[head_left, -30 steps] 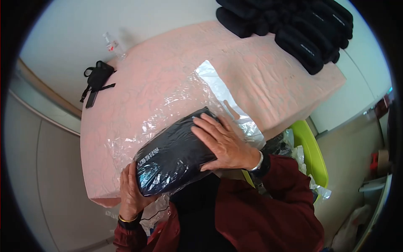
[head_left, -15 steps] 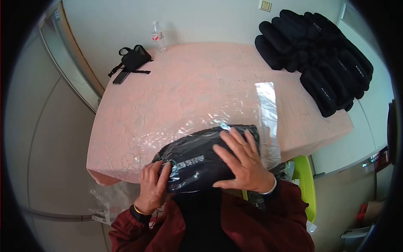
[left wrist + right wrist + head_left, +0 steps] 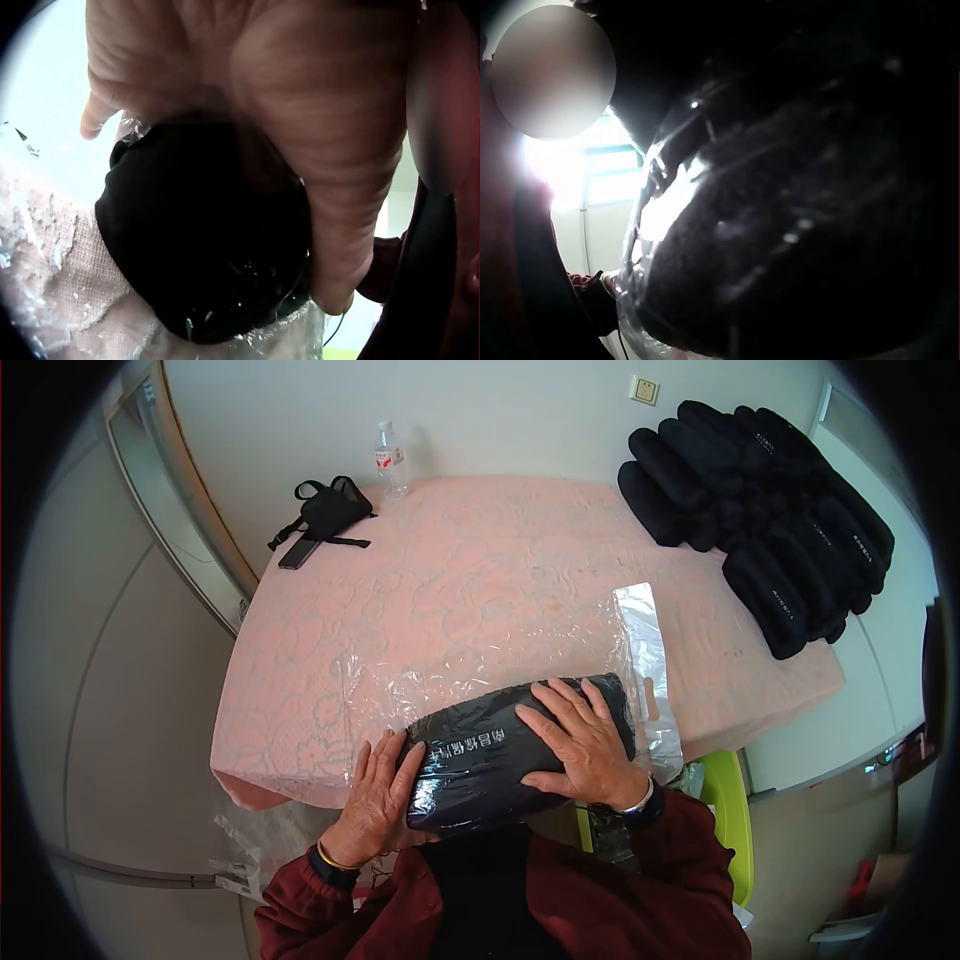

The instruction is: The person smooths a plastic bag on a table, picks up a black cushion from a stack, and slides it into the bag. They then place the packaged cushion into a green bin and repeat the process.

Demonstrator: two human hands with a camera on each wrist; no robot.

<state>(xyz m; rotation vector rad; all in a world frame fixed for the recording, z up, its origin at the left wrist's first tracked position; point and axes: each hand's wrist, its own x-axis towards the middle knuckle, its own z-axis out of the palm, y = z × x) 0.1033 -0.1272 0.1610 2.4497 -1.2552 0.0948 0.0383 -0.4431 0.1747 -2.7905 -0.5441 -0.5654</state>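
A dark padded bundle with white lettering lies inside a clear plastic bag at the table's front edge, near the person's body. The left hand rests against its left end, fingers extended. In the left wrist view the left hand spans the bundle's rounded black end, with the thumb along one side. The right hand lies spread on top of the bundle's right part. Beyond it stretches the bag's silvery strip. The right wrist view shows mostly dark bundle under shiny film; no right fingers are distinguishable there.
A pink patterned cloth covers the table. Black padded pieces lie at the back right. A bottle, black pouch and phone are at the back left. Below the right edge stands a green bin.
The head view has tilted and shifted. The bundle has turned to lie more level and its lettering shows more fully. Both hands have stayed on it, the right hand spread on top.
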